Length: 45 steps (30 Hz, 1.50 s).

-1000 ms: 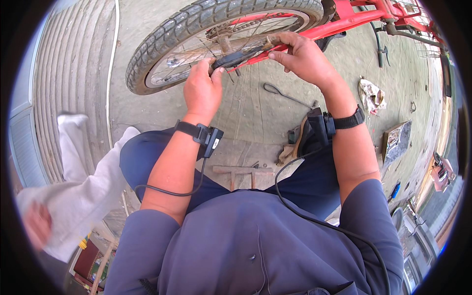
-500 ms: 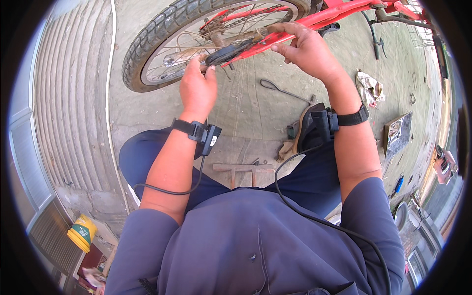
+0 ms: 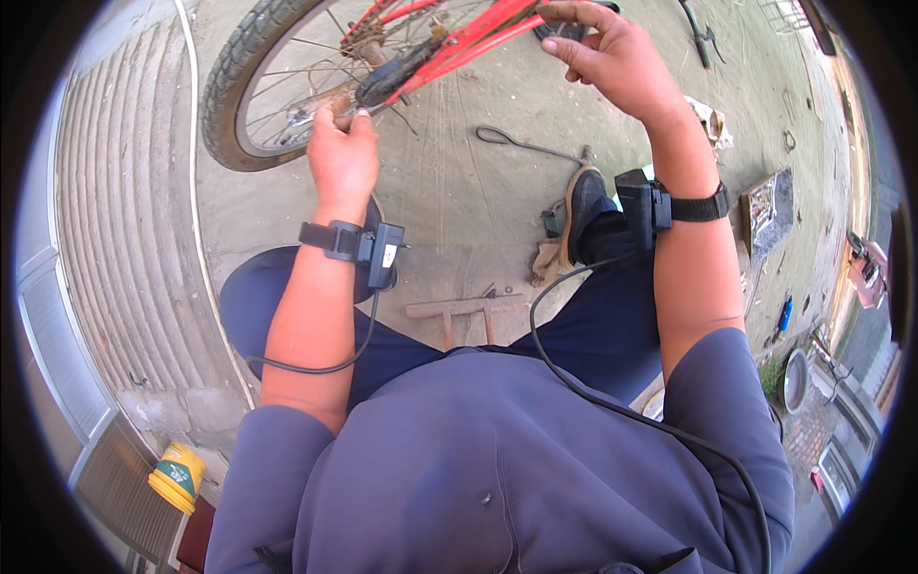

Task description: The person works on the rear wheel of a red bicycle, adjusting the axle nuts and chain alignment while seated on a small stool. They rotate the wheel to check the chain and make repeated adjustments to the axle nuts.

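Note:
A red bicycle (image 3: 467, 41) lies across the upper left, its rear wheel (image 3: 225, 103) partly cut off by the view's edge. My left hand (image 3: 342, 158) grips low at the wheel's hub area, thumb against the lower end of a black guard (image 3: 381, 84). Its other fingertips are partly hidden behind the hand. Farther right, beside the red tubes, is my right hand (image 3: 617, 62). There the forefinger stretches toward the frame and the thumb stands apart, with the remaining fingers curled. A black pedal (image 3: 562, 31) shows behind those fingers.
A looped metal rod (image 3: 526, 143) lies on the ground ahead of my shoe (image 3: 579, 206). Between my legs stands a small wooden stool (image 3: 467, 306). To the right are a tray of small parts (image 3: 770, 215) and a cloth (image 3: 712, 124). A yellow bucket (image 3: 177, 478) sits lower left.
The bicycle has shifted left and up in view, partly with the head's turn. My left hand stays at the hub area, while my right hand has moved right along the frame.

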{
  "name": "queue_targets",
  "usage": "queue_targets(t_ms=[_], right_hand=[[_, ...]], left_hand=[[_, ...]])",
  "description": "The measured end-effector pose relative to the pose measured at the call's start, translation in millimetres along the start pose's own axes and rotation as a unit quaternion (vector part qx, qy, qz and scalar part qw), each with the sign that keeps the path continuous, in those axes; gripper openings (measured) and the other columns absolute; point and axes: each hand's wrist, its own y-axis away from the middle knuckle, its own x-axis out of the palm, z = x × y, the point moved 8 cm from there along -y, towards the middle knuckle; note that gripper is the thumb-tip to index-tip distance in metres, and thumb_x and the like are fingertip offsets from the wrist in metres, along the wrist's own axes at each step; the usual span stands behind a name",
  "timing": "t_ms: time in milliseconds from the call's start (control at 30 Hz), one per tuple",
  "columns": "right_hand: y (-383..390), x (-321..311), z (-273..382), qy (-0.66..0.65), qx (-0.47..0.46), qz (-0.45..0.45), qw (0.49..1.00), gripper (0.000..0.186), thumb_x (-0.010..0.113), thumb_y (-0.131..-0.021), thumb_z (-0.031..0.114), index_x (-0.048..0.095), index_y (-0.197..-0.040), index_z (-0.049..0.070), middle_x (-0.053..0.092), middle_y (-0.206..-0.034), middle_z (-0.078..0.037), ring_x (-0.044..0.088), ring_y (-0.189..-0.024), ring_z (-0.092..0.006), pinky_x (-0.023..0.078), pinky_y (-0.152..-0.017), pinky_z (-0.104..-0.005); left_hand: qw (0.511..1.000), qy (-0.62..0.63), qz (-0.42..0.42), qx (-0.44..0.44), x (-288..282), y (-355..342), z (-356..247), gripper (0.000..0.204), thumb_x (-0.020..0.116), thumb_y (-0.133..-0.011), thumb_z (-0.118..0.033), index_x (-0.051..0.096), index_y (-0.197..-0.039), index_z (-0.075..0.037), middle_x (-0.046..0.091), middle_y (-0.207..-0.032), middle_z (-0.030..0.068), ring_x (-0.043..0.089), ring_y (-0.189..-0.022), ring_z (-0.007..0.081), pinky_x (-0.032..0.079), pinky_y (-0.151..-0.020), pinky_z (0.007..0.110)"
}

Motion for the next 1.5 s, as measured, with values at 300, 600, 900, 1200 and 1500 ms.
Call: queue_targets(t_ms=[300, 600, 900, 1200, 1500], right_hand=[[64, -42, -7, -0.051, 0.057, -0.048, 0.996, 0.033, 0.071, -0.09, 0.015, 0.068, -0.12, 0.002, 0.07, -0.08, -0.006, 0.062, -0.06, -0.0098, 0.051, -0.057, -0.0278], [126, -84, -26, -0.071, 0.065, -0.132, 0.987, 0.036, 0.072, -0.09, 0.018, 0.067, -0.122, 0.002, 0.072, -0.086, -0.006, 0.064, -0.062, -0.0101, 0.052, -0.057, -0.0269], [165, -127, -50, -0.185, 0.013, -0.23, 0.955, 0.042, 0.071, -0.092, 0.017, 0.061, -0.13, 0.001, 0.07, -0.113, -0.007, 0.061, -0.065, -0.0088, 0.052, -0.06, -0.0241], [215, -110, -54, -0.238, -0.005, -0.253, 0.938, 0.046, 0.074, -0.092, 0.027, 0.064, -0.13, 0.004, 0.072, -0.111, -0.009, 0.066, -0.07, -0.0104, 0.051, -0.064, -0.0241], [247, -75, -43, -0.297, 0.047, -0.244, 0.922, 0.043, 0.068, -0.097, 0.023, 0.06, -0.134, 0.002, 0.069, -0.123, -0.01, 0.065, -0.072, -0.0089, 0.05, -0.064, -0.0204]], left_hand=[[0.993, 0.106, 0.043, 0.006, -6, 35, -20, 0.04, 0.061, -0.094, -0.009, 0.055, -0.131, 0.005, 0.068, -0.092, 0.0063, 0.065, -0.072, 0.0113, 0.049, -0.066, 0.024], [0.995, 0.071, 0.051, 0.046, -83, 56, -59, 0.043, 0.063, -0.096, -0.013, 0.054, -0.133, 0.006, 0.067, -0.097, 0.006, 0.063, -0.08, 0.0096, 0.047, -0.071, 0.023], [0.999, -0.013, 0.039, 0.002, -177, 80, -46, 0.043, 0.061, -0.098, -0.018, 0.054, -0.134, 0.005, 0.066, -0.104, 0.0082, 0.062, -0.082, 0.0111, 0.048, -0.074, 0.024], [0.999, 0.008, 0.019, 0.034, -179, 87, -45, 0.042, 0.058, -0.099, -0.018, 0.054, -0.134, 0.004, 0.066, -0.103, 0.0071, 0.063, -0.081, 0.01, 0.048, -0.074, 0.024], [0.997, 0.053, 0.003, 0.055, -192, 90, -42, 0.041, 0.058, -0.097, -0.018, 0.055, -0.132, 0.004, 0.067, -0.102, 0.0073, 0.064, -0.08, 0.0104, 0.049, -0.072, 0.025]])
